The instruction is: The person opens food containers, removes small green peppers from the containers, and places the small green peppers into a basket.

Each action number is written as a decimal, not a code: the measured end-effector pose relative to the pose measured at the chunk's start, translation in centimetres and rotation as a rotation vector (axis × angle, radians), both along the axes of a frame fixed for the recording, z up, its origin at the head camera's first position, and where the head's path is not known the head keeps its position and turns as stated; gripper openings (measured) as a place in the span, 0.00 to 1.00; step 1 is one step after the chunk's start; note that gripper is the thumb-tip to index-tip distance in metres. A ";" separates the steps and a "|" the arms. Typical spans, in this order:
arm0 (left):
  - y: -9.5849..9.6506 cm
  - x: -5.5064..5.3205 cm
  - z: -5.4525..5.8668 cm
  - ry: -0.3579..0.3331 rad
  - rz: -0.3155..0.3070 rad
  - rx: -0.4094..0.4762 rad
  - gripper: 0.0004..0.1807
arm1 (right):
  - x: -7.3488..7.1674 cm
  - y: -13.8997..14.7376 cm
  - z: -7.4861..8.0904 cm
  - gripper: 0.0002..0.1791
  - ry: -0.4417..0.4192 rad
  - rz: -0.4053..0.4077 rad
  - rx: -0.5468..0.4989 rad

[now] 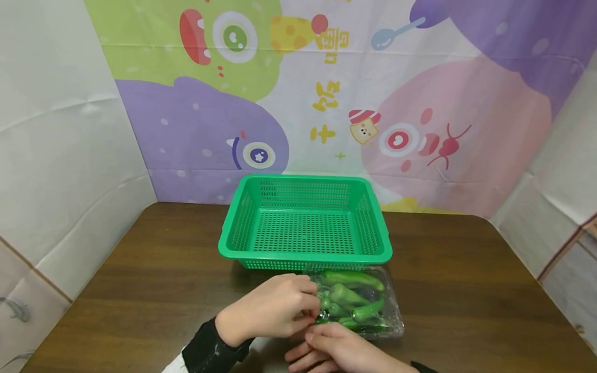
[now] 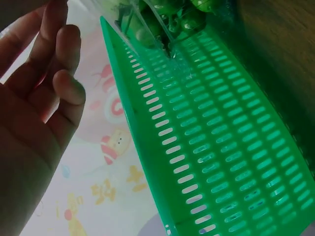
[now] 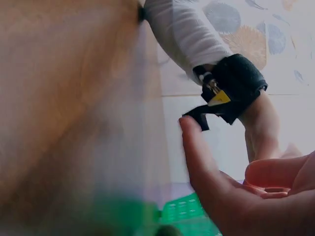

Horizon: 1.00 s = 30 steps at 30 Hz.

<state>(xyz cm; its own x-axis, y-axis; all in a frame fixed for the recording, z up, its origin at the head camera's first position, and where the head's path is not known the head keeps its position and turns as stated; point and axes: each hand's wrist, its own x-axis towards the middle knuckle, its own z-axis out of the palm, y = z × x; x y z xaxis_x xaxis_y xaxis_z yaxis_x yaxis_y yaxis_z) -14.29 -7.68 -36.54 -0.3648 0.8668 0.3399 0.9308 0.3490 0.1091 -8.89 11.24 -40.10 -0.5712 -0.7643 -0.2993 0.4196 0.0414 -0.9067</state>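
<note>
A clear plastic box (image 1: 395,316) full of green peppers (image 1: 347,295) lies on the table, close in front of a green basket (image 1: 305,256). My left hand (image 1: 280,305) bends over the box's left edge, index finger and thumb pinching there while the other fingers curl loosely. Those two fingertips run out of the left wrist view, where the peppers (image 2: 162,19) show through the plastic. Just below, my right hand (image 1: 345,349) lies by the box's near left corner, fingers loosely extended and thumb close to the left fingertips. Nothing shows between its thumb and finger in the right wrist view.
The slotted basket stands at the back of the brown wooden table (image 1: 154,290), holding nothing. Behind it hangs a cartoon-printed cloth (image 1: 322,103), with pale sheeting (image 1: 60,129) at the left side. A black band (image 1: 214,347) wraps the left wrist.
</note>
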 end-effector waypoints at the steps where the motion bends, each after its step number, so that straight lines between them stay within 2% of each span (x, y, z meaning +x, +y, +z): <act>1: 0.0 0.0 0.0 -0.014 -0.002 -0.015 0.08 | 0.0 0.0 -0.1 0.27 -0.016 0.003 0.005; 6: 0.1 0.0 -0.2 -0.080 -0.015 -0.086 0.07 | 0.1 0.1 -0.6 0.27 -0.038 0.049 -0.004; 9: 0.1 0.0 -0.2 -0.100 -0.013 -0.110 0.07 | 0.3 0.1 -1.0 0.28 -0.088 0.068 -0.044; 11: 0.2 0.0 -0.2 -0.115 -0.011 -0.118 0.06 | 0.4 0.1 -1.2 0.29 -0.140 0.048 -0.083; 16: 0.3 0.2 -0.2 -0.090 0.005 -0.118 0.07 | 0.8 0.0 -1.5 0.30 -0.327 -0.093 -0.162; 19: 0.4 0.3 -0.1 -0.038 0.021 -0.129 0.06 | 1.0 -0.1 -1.6 0.29 -0.439 -0.209 -0.177; 22: 0.4 0.5 -0.1 0.011 0.031 -0.139 0.07 | 1.1 -0.1 -1.7 0.20 -0.533 -0.315 -0.207; 25: 0.5 0.5 -0.1 0.049 0.034 -0.134 0.08 | 1.2 -0.2 -1.8 0.11 -0.618 -0.379 -0.260; 28: 0.6 0.6 -0.3 0.072 0.031 -0.108 0.10 | 1.2 -0.4 -2.0 0.09 -0.654 -0.433 -0.295; 30: 0.7 0.7 -0.4 0.078 0.028 -0.085 0.11 | 1.2 -0.5 -2.2 0.12 -0.646 -0.454 -0.300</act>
